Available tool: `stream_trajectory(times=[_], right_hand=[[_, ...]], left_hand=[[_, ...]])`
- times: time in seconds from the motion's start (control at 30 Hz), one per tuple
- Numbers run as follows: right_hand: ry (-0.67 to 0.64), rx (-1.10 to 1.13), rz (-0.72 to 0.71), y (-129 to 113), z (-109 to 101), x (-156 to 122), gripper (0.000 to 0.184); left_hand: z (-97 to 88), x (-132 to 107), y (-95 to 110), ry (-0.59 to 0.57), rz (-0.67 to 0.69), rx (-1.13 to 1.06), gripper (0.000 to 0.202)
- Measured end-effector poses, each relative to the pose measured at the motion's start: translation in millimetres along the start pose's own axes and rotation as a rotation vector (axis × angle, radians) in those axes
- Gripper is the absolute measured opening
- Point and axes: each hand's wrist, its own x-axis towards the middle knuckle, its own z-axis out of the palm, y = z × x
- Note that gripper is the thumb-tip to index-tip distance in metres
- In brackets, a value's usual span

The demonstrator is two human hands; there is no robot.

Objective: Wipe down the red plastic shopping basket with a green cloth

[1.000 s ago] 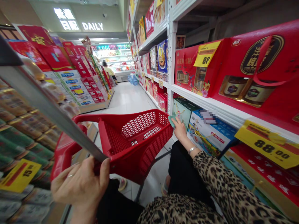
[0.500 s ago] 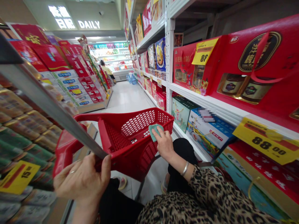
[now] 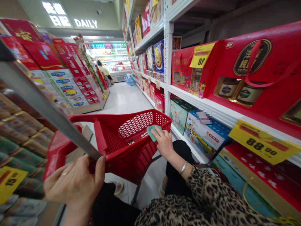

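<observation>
My left hand grips the handle of a red plastic shopping cart at the lower left, with a ring on one finger. My right hand, a metal bangle on its wrist, pinches a small flat teal item above the cart's mesh basket. I cannot tell what the teal item is. The basket holds nothing else that I can see. A leopard-print sleeve covers my right forearm.
White metal shelves on the right hold red gift boxes and a yellow 88.00 price tag. A metal shelf edge slants close to my left hand. Along the tiled aisle, a person stands far ahead.
My right hand has moved from the cart's far rim to above the basket, bringing the teal item into fuller view. The view has shifted slightly left, and my left hand stays on the handle.
</observation>
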Motion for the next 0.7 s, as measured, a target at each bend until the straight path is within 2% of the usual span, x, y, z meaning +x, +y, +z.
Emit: stream_trajectory(times=[0.13,0.23,0.4,0.57,0.7], right_hand=[[-0.039,-0.018,0.084,10.5,-6.1,12.4,0.07],[-0.039,-0.002,0.062,2.4,-7.7,11.3,0.067],[0.043,0.1,-0.113,-38.4,-9.2,-10.8,0.061],[0.108,0.16,-0.336,-82.6,-25.0,-36.3,0.06],[0.136,0.154,-0.44,-96.7,-38.0,-44.8,0.06]], left_hand=[[1.4,-0.8,11.7,-0.04,-0.076,0.029,0.037],[1.8,-0.8,18.4,-0.073,-0.107,0.007,0.037],[5.6,1.1,17.3,-0.078,-0.119,-0.056,0.04],[10.8,3.3,13.8,-0.093,-0.146,-0.114,0.043],[13.1,2.2,8.4,-0.088,-0.217,-0.21,0.045]])
